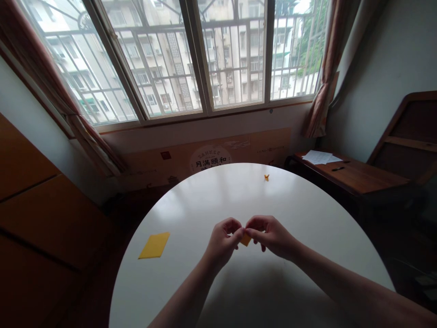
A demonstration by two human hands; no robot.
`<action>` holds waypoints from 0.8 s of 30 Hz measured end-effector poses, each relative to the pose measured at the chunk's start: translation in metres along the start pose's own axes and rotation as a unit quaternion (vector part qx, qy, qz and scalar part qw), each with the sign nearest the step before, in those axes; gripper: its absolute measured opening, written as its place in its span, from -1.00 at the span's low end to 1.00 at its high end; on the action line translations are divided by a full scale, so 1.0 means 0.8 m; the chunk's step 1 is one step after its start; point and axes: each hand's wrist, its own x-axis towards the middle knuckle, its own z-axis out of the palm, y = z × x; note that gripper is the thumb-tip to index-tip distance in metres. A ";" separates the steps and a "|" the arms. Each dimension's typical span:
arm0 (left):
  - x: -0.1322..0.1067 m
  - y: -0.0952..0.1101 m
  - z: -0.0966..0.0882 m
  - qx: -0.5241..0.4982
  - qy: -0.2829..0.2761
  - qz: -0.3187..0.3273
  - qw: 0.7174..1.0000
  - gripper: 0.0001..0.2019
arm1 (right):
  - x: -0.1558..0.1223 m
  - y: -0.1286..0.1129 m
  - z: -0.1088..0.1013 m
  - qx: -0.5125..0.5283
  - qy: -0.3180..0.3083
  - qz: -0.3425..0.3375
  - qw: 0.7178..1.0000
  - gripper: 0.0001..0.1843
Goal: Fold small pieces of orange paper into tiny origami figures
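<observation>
Your left hand [221, 240] and right hand [273, 236] pinch the folded yellow paper [246, 240] from opposite sides, seemingly to steady it

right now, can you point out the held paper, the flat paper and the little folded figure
Held paper [246, 240]: head view, on its uncovered lower part.
Flat paper [154, 246]: head view, middle of its top face.
Folded figure [266, 178]: head view, middle of its body.
</observation>
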 end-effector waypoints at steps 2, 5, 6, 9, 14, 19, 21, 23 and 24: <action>-0.001 0.001 0.001 0.018 0.005 0.008 1.000 -0.80 | 0.000 0.002 0.002 0.007 0.018 -0.004 1.000 -0.72; -0.002 0.005 0.003 0.040 0.017 0.017 0.999 -0.87 | 0.000 0.002 0.003 0.015 0.018 -0.009 1.000 -0.77; -0.003 0.006 0.003 0.040 0.018 0.016 0.999 -0.88 | 0.000 0.002 0.003 0.014 0.013 -0.010 1.000 -0.78; -0.004 0.009 0.002 0.029 0.002 0.001 1.000 -0.89 | -0.001 0.000 0.003 0.006 0.001 -0.016 1.000 -0.79; -0.003 0.010 0.003 0.007 -0.014 -0.022 1.000 -0.90 | -0.004 -0.003 0.004 -0.029 0.008 -0.048 0.998 -0.83; -0.002 0.009 0.002 -0.013 -0.019 -0.024 0.999 -0.89 | -0.006 -0.008 0.002 -0.049 0.025 -0.072 0.996 -0.82; -0.002 0.008 0.000 -0.012 -0.016 -0.026 0.999 -0.92 | -0.005 -0.010 -0.001 -0.048 0.036 -0.080 0.995 -0.80; -0.001 0.008 -0.001 -0.008 -0.015 -0.030 0.999 -0.93 | -0.004 -0.011 -0.004 -0.046 0.042 -0.082 0.995 -0.78; 0.000 0.007 -0.002 -0.007 -0.016 -0.032 0.999 -0.93 | -0.003 -0.011 -0.005 -0.045 0.042 -0.079 0.995 -0.78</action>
